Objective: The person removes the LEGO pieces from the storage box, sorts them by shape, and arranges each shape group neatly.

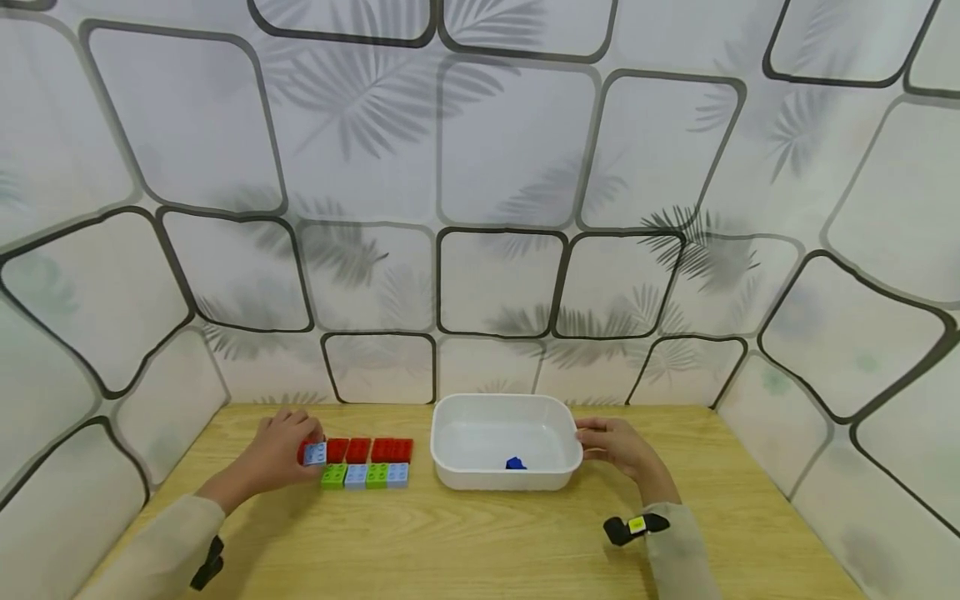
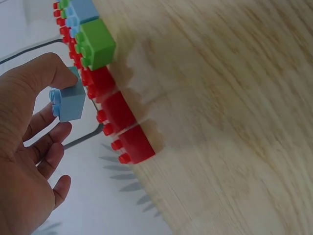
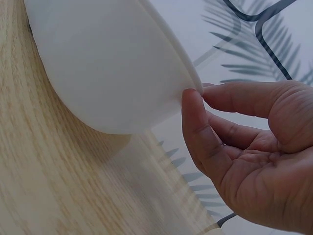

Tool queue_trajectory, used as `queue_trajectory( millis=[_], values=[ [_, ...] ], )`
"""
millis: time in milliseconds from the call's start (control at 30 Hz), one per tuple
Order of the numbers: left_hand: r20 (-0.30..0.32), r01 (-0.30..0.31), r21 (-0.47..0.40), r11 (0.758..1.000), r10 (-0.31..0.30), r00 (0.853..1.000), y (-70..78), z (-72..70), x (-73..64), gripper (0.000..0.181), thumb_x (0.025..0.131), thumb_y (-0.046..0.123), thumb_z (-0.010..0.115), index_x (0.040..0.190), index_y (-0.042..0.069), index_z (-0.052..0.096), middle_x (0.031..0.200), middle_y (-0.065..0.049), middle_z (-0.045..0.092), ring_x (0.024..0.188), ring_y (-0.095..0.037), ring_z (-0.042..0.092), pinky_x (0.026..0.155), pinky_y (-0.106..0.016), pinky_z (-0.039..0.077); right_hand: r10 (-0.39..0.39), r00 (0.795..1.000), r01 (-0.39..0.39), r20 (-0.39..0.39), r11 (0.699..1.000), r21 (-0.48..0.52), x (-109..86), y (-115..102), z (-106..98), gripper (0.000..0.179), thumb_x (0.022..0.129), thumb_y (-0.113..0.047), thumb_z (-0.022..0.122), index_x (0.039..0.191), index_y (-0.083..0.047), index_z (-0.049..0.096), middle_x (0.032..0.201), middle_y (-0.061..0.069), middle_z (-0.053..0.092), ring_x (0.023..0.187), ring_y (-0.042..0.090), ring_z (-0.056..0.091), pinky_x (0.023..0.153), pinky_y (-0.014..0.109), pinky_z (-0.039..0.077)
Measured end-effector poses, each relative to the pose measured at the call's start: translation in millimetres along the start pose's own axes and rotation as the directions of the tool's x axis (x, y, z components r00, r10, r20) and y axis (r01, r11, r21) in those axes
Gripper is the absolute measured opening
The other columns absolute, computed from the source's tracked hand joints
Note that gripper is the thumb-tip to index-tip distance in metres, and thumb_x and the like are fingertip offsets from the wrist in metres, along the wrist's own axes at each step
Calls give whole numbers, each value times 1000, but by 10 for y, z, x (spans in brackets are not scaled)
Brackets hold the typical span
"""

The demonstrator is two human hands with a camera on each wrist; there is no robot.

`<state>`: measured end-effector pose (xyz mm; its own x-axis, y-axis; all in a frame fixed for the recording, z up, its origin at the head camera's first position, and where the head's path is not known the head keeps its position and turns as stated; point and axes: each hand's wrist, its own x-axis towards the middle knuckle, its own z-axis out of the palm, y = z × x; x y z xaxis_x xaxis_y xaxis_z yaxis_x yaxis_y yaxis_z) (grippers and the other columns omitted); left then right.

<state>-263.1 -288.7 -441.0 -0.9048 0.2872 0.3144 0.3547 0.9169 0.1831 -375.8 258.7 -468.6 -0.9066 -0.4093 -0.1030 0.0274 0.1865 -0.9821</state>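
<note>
My left hand [image 1: 283, 450] pinches a light blue toy building brick [image 2: 72, 100] between thumb and fingers, above the left end of the brick rows. Behind runs a row of red bricks [image 1: 381, 450]. In front of it lies a row of alternating green bricks [image 1: 334, 477] and light blue bricks [image 1: 397, 475]. My right hand [image 1: 617, 446] pinches the right rim of a white plastic tub [image 3: 112, 63] between thumb and fingers. Inside the tub, near its front wall, sits a small dark blue piece [image 1: 515, 463], its shape partly hidden.
The bricks and tub rest on a light wood-grain table [image 1: 450, 550]. A patterned cloth wall [image 1: 495, 275] rises directly behind the table and along both sides. The tub stands just right of the brick rows.
</note>
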Motion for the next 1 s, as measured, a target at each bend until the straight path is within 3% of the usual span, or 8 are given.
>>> queue_trajectory(
  millis=[300,1000],
  values=[
    [62,-35,57,998,32,998,-52,48,-87,37,69,19,89,84,21,54,87,6,48,83,-17,36,74,-41,26,-2,1000,2,4,1000,-6,0,5,-9,47,102,-10,59,139,18,48,102,-7,71,90,8,68,81,27,58],
    [127,-1,42,999,-5,992,-112,168,-119,35,64,14,87,86,23,61,88,3,50,84,-19,37,76,-44,29,10,1000,-10,-11,1000,-2,-32,-49,26,50,102,-11,60,140,19,46,106,-4,71,91,8,68,81,27,58]
  ],
)
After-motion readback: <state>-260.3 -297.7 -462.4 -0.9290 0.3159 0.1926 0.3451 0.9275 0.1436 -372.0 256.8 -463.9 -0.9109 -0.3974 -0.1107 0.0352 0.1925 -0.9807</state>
